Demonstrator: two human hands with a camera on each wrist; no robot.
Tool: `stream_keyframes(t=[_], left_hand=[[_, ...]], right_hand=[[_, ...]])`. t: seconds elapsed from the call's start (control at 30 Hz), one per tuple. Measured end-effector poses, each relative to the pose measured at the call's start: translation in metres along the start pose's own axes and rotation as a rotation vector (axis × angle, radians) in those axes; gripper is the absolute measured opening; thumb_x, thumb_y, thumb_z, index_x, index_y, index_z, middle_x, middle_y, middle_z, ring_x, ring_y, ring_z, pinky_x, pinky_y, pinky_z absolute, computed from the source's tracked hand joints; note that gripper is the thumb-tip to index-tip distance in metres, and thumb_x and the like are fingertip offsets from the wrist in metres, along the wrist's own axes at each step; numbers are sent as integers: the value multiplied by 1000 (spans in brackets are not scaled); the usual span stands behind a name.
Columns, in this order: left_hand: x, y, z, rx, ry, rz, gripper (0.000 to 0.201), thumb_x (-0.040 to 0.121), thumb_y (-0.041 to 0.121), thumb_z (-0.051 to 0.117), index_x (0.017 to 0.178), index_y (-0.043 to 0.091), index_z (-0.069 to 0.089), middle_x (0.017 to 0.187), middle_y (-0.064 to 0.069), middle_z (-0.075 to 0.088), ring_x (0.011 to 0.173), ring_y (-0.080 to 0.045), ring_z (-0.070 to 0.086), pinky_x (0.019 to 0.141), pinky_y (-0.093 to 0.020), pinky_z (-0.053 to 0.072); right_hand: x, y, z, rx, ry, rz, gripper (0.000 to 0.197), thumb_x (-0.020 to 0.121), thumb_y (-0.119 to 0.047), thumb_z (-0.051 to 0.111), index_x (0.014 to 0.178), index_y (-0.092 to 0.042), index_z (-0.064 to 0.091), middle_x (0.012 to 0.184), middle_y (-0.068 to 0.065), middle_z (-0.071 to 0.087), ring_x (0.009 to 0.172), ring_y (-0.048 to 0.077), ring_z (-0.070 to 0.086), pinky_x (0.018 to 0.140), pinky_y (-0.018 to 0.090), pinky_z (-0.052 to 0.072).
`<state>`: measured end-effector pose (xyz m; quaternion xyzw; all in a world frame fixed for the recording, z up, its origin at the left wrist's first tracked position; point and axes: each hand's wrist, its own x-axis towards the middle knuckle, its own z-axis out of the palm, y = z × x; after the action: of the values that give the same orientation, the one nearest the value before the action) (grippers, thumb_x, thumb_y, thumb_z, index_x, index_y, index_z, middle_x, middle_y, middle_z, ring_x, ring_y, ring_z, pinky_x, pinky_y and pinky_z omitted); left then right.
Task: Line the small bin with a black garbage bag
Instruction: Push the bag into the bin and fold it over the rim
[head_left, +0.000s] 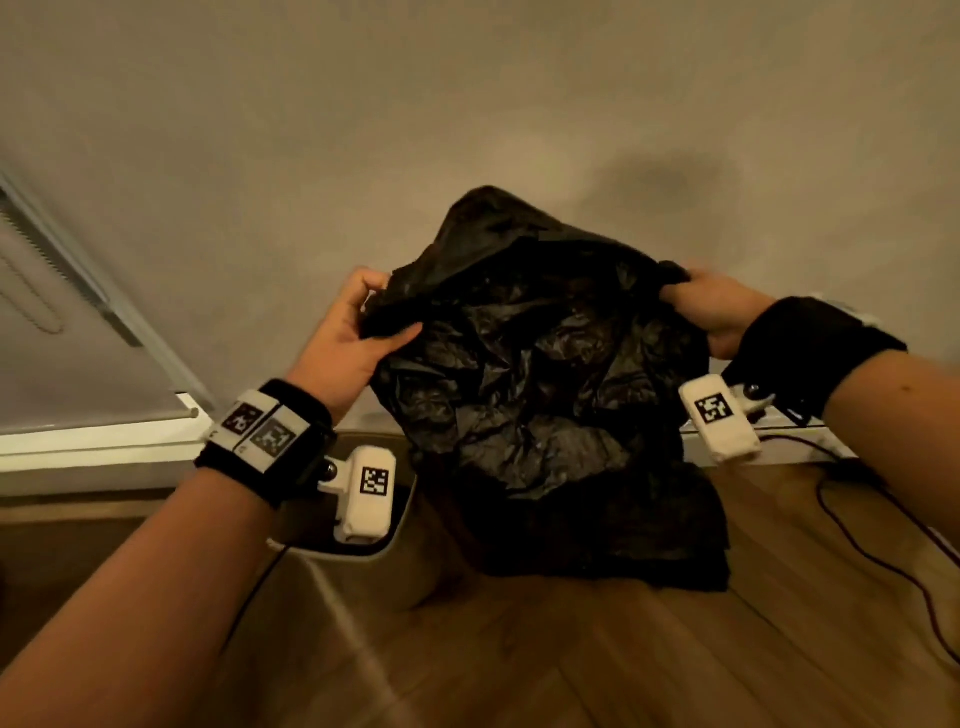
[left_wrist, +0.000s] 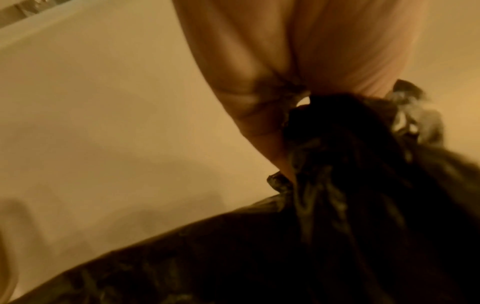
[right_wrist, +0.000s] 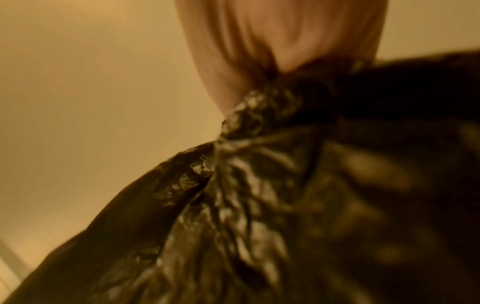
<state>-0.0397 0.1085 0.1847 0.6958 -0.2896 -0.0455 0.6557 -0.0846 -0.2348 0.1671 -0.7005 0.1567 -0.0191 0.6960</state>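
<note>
A crinkled black garbage bag hangs spread between both hands in front of the wall. My left hand grips its upper left edge, the plastic bunched between thumb and fingers. My right hand grips the upper right edge in a fist, with the bag gathered under it. The bag's bottom droops over the small bin; only the bin's pale rim and left side show below the left wrist. The bag fills the lower part of the left wrist view.
The bin stands on a wooden floor close to a plain wall with a white skirting board. A dark cable trails across the floor at the right. A window blind is at the left.
</note>
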Motion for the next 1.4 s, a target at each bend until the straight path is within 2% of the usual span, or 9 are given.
stream_keyframes(t=[0.1, 0.27, 0.53, 0.8, 1.0, 1.13, 1.2, 1.33, 1.4], left_hand=[[-3, 24, -24, 66, 29, 15, 37, 77, -8, 59, 74, 29, 60, 85, 1, 60, 82, -11, 58, 75, -21, 51], [-13, 77, -88, 232, 372, -42, 57, 83, -17, 39, 64, 28, 70, 66, 14, 69, 69, -2, 65, 68, -17, 54], [-33, 137, -178, 248, 579, -7, 42, 88, -9, 42, 81, 24, 68, 69, 11, 71, 73, -6, 68, 71, -21, 57], [-49, 75, -238, 192, 444, -127, 46, 89, -10, 43, 79, 22, 74, 74, 8, 74, 76, -6, 70, 69, -19, 57], [-37, 22, -273, 18, 393, -254, 25, 91, 1, 50, 103, 13, 69, 99, -3, 74, 102, -20, 67, 79, -24, 56], [-25, 30, -284, -72, 262, -317, 43, 82, 32, 67, 116, 5, 66, 116, -11, 69, 107, -22, 66, 86, -25, 56], [-25, 18, -279, -56, 224, -371, 55, 66, 47, 76, 103, 8, 73, 109, -10, 72, 102, -22, 68, 86, -27, 56], [-30, -15, -263, -15, 281, -400, 27, 83, 27, 68, 99, 6, 72, 102, -10, 74, 99, -22, 68, 91, -30, 54], [-31, -27, -260, -4, 277, -401, 24, 85, 22, 67, 101, 5, 71, 102, -11, 73, 100, -23, 67, 90, -30, 54]], right_hand=[[7, -30, 20, 39, -138, -63, 40, 98, 5, 35, 125, -17, 55, 116, 12, 65, 95, 24, 68, 76, 38, 60], [3, -95, 82, 71, -237, -51, 27, 100, -7, 35, 87, -12, 58, 56, 3, 70, 51, 15, 68, 45, 28, 56], [-15, -155, 178, 274, -272, -186, 31, 100, -4, 33, 85, -5, 61, 60, 8, 72, 57, 20, 70, 49, 29, 56], [-3, -108, 240, 213, -205, -58, 26, 98, 0, 35, 89, -4, 59, 62, 11, 70, 46, 19, 67, 43, 28, 55], [19, -72, 266, 160, -129, 103, 22, 98, -2, 35, 97, 0, 58, 79, 16, 67, 48, 23, 68, 48, 37, 58], [30, -80, 294, 160, -184, 131, 24, 99, -8, 37, 101, -2, 59, 73, 16, 71, 56, 25, 68, 48, 35, 59], [32, -71, 299, 139, -262, 156, 23, 96, -15, 41, 94, -6, 62, 66, 13, 71, 53, 24, 68, 51, 30, 58], [34, -46, 289, 228, -404, 160, 38, 86, -44, 57, 91, -9, 72, 90, 12, 75, 76, 22, 73, 76, 34, 59], [34, -40, 290, 248, -410, 159, 47, 89, -50, 53, 87, -9, 74, 92, 12, 75, 78, 22, 73, 77, 35, 59]])
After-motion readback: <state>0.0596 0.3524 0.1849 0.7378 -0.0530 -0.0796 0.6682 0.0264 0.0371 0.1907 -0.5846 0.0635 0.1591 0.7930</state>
